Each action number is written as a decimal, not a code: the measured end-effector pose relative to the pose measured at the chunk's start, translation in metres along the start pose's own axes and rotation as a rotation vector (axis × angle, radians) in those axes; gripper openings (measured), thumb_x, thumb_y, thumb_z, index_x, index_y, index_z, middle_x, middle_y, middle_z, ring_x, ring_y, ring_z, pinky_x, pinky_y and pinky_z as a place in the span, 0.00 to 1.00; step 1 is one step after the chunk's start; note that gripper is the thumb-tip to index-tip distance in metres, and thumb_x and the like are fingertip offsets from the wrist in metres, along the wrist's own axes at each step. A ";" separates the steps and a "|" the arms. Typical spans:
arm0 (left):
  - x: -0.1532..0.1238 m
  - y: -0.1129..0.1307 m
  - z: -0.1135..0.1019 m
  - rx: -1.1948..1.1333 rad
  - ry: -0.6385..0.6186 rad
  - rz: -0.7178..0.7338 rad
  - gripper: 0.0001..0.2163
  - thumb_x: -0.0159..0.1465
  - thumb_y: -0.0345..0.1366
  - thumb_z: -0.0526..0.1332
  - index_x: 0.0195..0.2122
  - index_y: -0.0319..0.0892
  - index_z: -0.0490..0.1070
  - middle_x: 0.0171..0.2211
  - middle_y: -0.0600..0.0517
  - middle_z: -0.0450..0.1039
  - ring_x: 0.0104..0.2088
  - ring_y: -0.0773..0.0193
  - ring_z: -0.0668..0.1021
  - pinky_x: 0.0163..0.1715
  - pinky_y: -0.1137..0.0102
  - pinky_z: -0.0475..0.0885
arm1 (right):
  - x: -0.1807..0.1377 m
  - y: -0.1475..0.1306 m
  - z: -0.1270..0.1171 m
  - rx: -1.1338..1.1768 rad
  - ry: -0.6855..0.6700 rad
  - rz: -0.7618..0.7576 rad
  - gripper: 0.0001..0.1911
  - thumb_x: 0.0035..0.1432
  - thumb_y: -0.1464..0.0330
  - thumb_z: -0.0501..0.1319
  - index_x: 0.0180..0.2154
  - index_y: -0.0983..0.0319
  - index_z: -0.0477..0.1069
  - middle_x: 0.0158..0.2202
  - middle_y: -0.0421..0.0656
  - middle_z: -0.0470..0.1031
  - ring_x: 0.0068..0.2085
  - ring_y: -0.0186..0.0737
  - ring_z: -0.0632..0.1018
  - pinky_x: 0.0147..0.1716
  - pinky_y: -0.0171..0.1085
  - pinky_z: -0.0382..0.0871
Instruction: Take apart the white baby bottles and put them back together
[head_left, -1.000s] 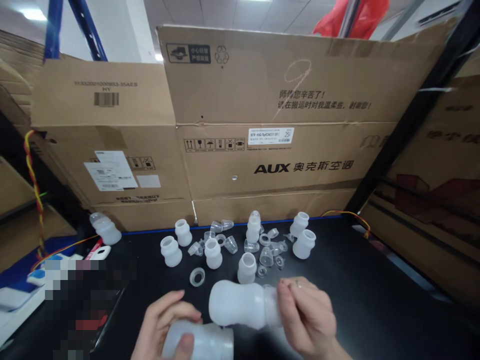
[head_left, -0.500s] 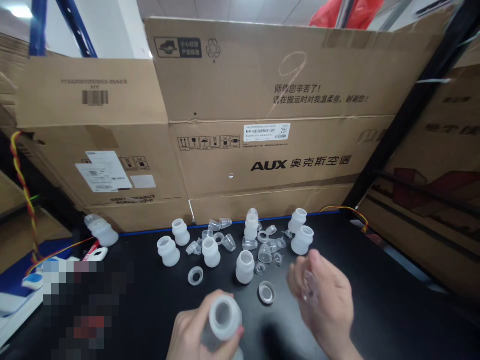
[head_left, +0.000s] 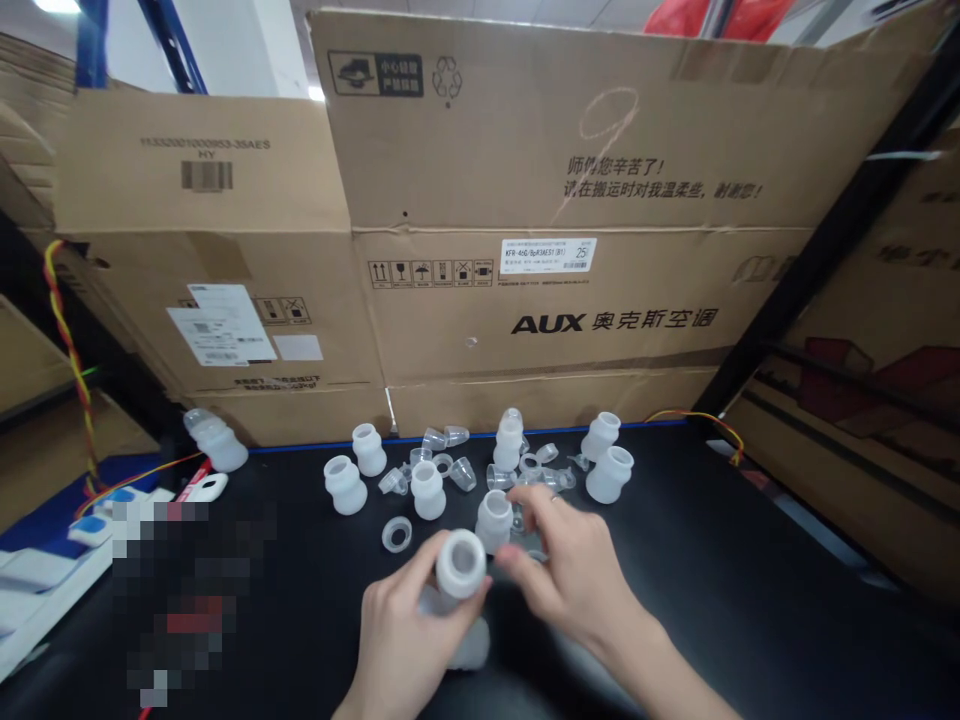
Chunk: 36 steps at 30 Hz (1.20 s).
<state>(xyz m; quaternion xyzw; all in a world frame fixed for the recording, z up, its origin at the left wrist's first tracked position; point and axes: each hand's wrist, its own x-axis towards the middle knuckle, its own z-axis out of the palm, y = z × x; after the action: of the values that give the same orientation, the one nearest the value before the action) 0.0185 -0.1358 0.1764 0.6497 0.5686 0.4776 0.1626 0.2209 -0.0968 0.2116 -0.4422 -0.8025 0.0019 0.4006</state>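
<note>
My left hand (head_left: 405,625) is wrapped round a translucent white bottle (head_left: 471,648), its round mouth tilted up toward me. My right hand (head_left: 574,560) is palm down just right of that bottle, thumb and forefinger apart; its palm and other fingers are hidden. Beyond the fingertips stands another open-mouthed white bottle (head_left: 493,522). A ring-shaped cap lies under my right hand, mostly covered by it. Small clear cups (head_left: 463,474) and rings lie scattered behind. To the left, a loose white ring (head_left: 397,534) lies flat on the black table (head_left: 712,600).
Several more white bottles stand along the back, among them a pair at right (head_left: 609,474) and one with a clear dome (head_left: 510,440). A capped bottle (head_left: 216,440) leans at far left beside a power strip (head_left: 67,600). Cardboard panels (head_left: 450,370) wall the rear.
My right hand has swung left and turned palm down, its fingers opening over the small parts. A clear piece seen in it earlier no longer shows. The bottle in my left hand has risen slightly.
</note>
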 end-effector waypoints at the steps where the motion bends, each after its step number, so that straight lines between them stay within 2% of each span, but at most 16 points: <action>1: -0.002 -0.001 -0.002 0.122 -0.016 0.155 0.15 0.61 0.47 0.69 0.46 0.46 0.81 0.36 0.51 0.86 0.30 0.59 0.86 0.29 0.74 0.78 | 0.000 -0.015 -0.004 -0.016 -0.069 -0.007 0.31 0.70 0.41 0.48 0.42 0.62 0.70 0.28 0.40 0.74 0.24 0.38 0.75 0.24 0.36 0.59; 3: -0.005 -0.001 -0.006 0.298 -0.003 0.397 0.14 0.67 0.44 0.63 0.49 0.45 0.79 0.42 0.50 0.86 0.32 0.60 0.87 0.29 0.75 0.78 | -0.003 -0.036 -0.006 -0.073 -0.145 -0.034 0.30 0.71 0.42 0.48 0.35 0.61 0.68 0.23 0.38 0.71 0.20 0.38 0.73 0.22 0.36 0.55; 6: -0.009 -0.005 -0.010 0.407 -0.012 0.445 0.12 0.66 0.37 0.61 0.49 0.45 0.77 0.41 0.51 0.86 0.30 0.60 0.87 0.27 0.74 0.77 | -0.008 -0.043 -0.005 -0.128 -0.188 -0.156 0.22 0.76 0.55 0.49 0.34 0.61 0.67 0.26 0.42 0.73 0.25 0.41 0.76 0.24 0.36 0.62; 8: -0.011 -0.011 -0.011 0.380 -0.067 0.380 0.14 0.62 0.34 0.61 0.49 0.48 0.77 0.39 0.54 0.86 0.32 0.59 0.87 0.27 0.74 0.78 | -0.010 -0.038 -0.010 -0.088 -0.252 -0.300 0.14 0.76 0.64 0.51 0.41 0.63 0.70 0.35 0.46 0.76 0.35 0.44 0.79 0.32 0.38 0.72; 10: -0.014 -0.016 -0.013 0.313 -0.129 0.323 0.18 0.59 0.33 0.61 0.51 0.51 0.76 0.42 0.55 0.86 0.35 0.59 0.88 0.30 0.75 0.79 | -0.011 -0.033 -0.021 0.018 -0.354 -0.443 0.12 0.73 0.73 0.53 0.52 0.60 0.71 0.51 0.48 0.76 0.51 0.47 0.78 0.49 0.43 0.76; 12: -0.017 -0.016 -0.013 0.263 -0.154 0.302 0.19 0.59 0.34 0.63 0.53 0.52 0.75 0.43 0.55 0.86 0.37 0.60 0.88 0.32 0.76 0.79 | -0.012 -0.029 -0.032 0.122 -0.396 -0.492 0.23 0.70 0.77 0.53 0.62 0.55 0.65 0.65 0.46 0.65 0.67 0.49 0.67 0.65 0.49 0.66; 14: -0.018 -0.011 -0.014 0.272 -0.150 0.291 0.19 0.59 0.35 0.65 0.52 0.52 0.75 0.39 0.56 0.86 0.34 0.61 0.87 0.28 0.77 0.77 | -0.012 -0.026 -0.039 0.170 -0.341 -0.429 0.26 0.71 0.70 0.58 0.67 0.55 0.59 0.72 0.49 0.54 0.72 0.52 0.58 0.69 0.53 0.59; 17: -0.016 0.001 -0.015 0.313 -0.162 0.331 0.17 0.59 0.36 0.67 0.50 0.50 0.76 0.33 0.55 0.85 0.29 0.61 0.86 0.25 0.76 0.75 | -0.011 -0.015 -0.036 0.183 -0.242 -0.327 0.40 0.65 0.50 0.65 0.70 0.57 0.54 0.71 0.54 0.52 0.70 0.54 0.61 0.66 0.51 0.65; 19: -0.012 0.008 -0.018 0.329 -0.145 0.327 0.14 0.60 0.40 0.68 0.48 0.50 0.77 0.33 0.55 0.85 0.27 0.62 0.85 0.26 0.76 0.75 | -0.010 -0.001 -0.031 0.174 -0.201 -0.260 0.44 0.62 0.46 0.66 0.70 0.56 0.53 0.70 0.54 0.55 0.69 0.54 0.64 0.65 0.52 0.66; 22: -0.006 0.014 -0.020 0.371 -0.074 0.233 0.10 0.61 0.40 0.68 0.45 0.51 0.78 0.31 0.57 0.84 0.27 0.63 0.85 0.28 0.76 0.74 | -0.009 0.015 -0.027 0.204 -0.212 -0.126 0.36 0.68 0.52 0.63 0.69 0.56 0.55 0.68 0.53 0.60 0.66 0.51 0.68 0.63 0.49 0.68; 26: -0.003 0.017 -0.017 0.365 -0.166 0.214 0.11 0.60 0.37 0.68 0.45 0.52 0.79 0.33 0.56 0.85 0.30 0.60 0.86 0.28 0.76 0.72 | -0.008 0.007 -0.027 0.280 -0.259 -0.194 0.40 0.64 0.47 0.66 0.68 0.58 0.57 0.63 0.52 0.67 0.60 0.50 0.74 0.59 0.46 0.73; 28: -0.004 0.016 -0.015 0.368 -0.191 0.192 0.12 0.60 0.37 0.68 0.45 0.53 0.79 0.34 0.56 0.86 0.31 0.60 0.86 0.27 0.76 0.72 | -0.005 0.000 -0.029 0.313 -0.231 -0.261 0.30 0.67 0.55 0.66 0.65 0.57 0.62 0.58 0.49 0.73 0.56 0.46 0.77 0.57 0.43 0.74; 30: -0.004 0.013 -0.013 0.380 -0.177 0.114 0.12 0.58 0.38 0.69 0.44 0.55 0.80 0.33 0.57 0.86 0.30 0.59 0.86 0.26 0.75 0.71 | -0.001 0.003 -0.034 0.380 -0.111 -0.252 0.21 0.70 0.66 0.62 0.62 0.56 0.65 0.55 0.47 0.75 0.55 0.44 0.77 0.56 0.42 0.74; 33: -0.003 0.003 -0.014 0.298 -0.141 -0.062 0.13 0.56 0.43 0.72 0.43 0.53 0.82 0.29 0.57 0.84 0.28 0.60 0.85 0.28 0.75 0.72 | -0.001 0.028 -0.035 0.370 0.119 -0.043 0.22 0.70 0.67 0.60 0.63 0.56 0.62 0.56 0.49 0.74 0.56 0.46 0.77 0.57 0.46 0.73; 34: -0.001 -0.001 -0.015 0.217 -0.124 -0.134 0.13 0.55 0.46 0.73 0.41 0.51 0.83 0.27 0.56 0.83 0.27 0.60 0.84 0.28 0.74 0.73 | -0.003 0.041 -0.031 0.310 0.130 0.028 0.23 0.70 0.66 0.61 0.64 0.55 0.62 0.56 0.49 0.75 0.56 0.48 0.77 0.57 0.48 0.72; 36: 0.003 -0.008 -0.015 -0.007 -0.056 -0.288 0.16 0.52 0.50 0.74 0.36 0.45 0.84 0.26 0.52 0.83 0.27 0.58 0.84 0.28 0.73 0.75 | -0.009 0.066 -0.016 0.166 0.016 0.098 0.23 0.71 0.62 0.60 0.64 0.55 0.62 0.58 0.49 0.74 0.58 0.51 0.74 0.58 0.53 0.70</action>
<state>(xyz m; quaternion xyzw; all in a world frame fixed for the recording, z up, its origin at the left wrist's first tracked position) 0.0012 -0.1354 0.1792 0.5740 0.6494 0.4331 0.2473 0.2805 -0.0689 0.1934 -0.4461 -0.7738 0.0846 0.4415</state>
